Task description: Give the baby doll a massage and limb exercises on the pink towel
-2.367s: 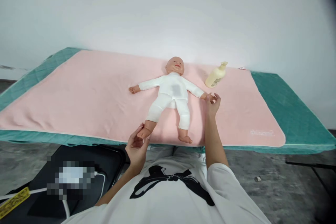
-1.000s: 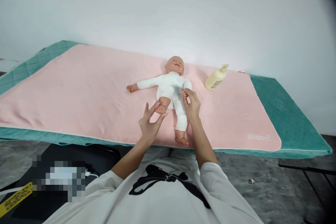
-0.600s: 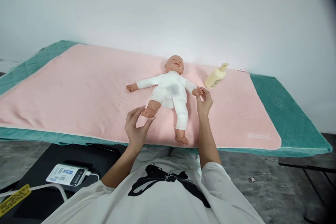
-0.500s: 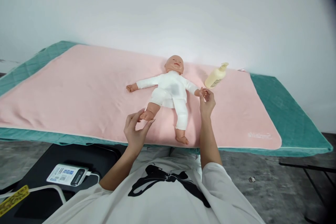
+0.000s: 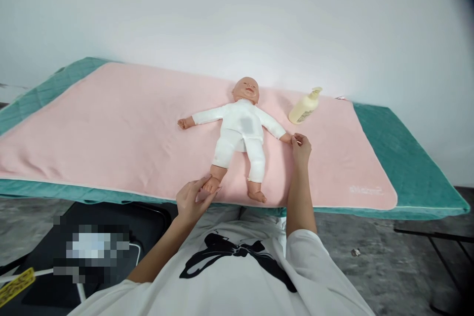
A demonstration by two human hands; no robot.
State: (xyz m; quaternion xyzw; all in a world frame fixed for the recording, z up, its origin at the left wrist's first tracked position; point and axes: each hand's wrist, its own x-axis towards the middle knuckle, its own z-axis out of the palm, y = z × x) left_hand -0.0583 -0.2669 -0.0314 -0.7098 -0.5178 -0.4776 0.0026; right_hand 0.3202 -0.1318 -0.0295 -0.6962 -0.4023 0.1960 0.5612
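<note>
A baby doll with a white cloth body lies face up on a pink mat, its head toward the wall. My left hand holds the doll's foot on the left of the view, thumb and fingers on either side of it. My right hand pinches the doll's hand on the right side, with that arm stretched outward. The doll's other arm lies spread to the left, and its other leg rests near the mat's front edge.
A pale yellow pump bottle stands on the mat beyond my right hand. Green padding shows around the mat, with a white wall behind. A black chair stands below left, bearing a blurred object.
My left hand has moved toward me with the doll's foot, and that leg is straighter. My right hand has drawn the doll's hand outward to the right and slightly nearer.
</note>
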